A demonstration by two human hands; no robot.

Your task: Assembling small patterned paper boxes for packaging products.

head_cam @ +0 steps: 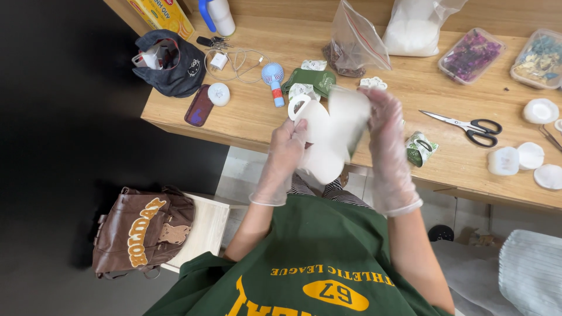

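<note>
Closest to the camera, the person's left hand (285,153) and right hand (386,126), both in thin clear gloves, are raised in front of the green shirt (316,263) and share one white pouch (328,137). The left hand is closed around the pouch's lower left edge, just under its cut-out handle, steadying it. The right hand pinches the upper right side, fingers curled over the top, which seems to keep the mouth spread (I cannot tell whether anything is inside). The pouch hangs in the air just in front of the near edge of the wooden table (257,120), not resting on it.

Low on the left a brown bag (140,231) sits on a pale stool (205,228), out of the way of the work.

On the table, a small green and white pouch (420,148) lies just beside the right hand, and scissors (468,124) lie a little further right, handles toward the table's end, easy to pick up. Round white discs (530,155) sit near the right end. Behind the hands lie a folded green pouch (313,80) and a little blue hand fan (273,82). Furthest back stand a clear bag of white powder (413,29) and two shallow tubs of dried flowers (471,54)
</note>
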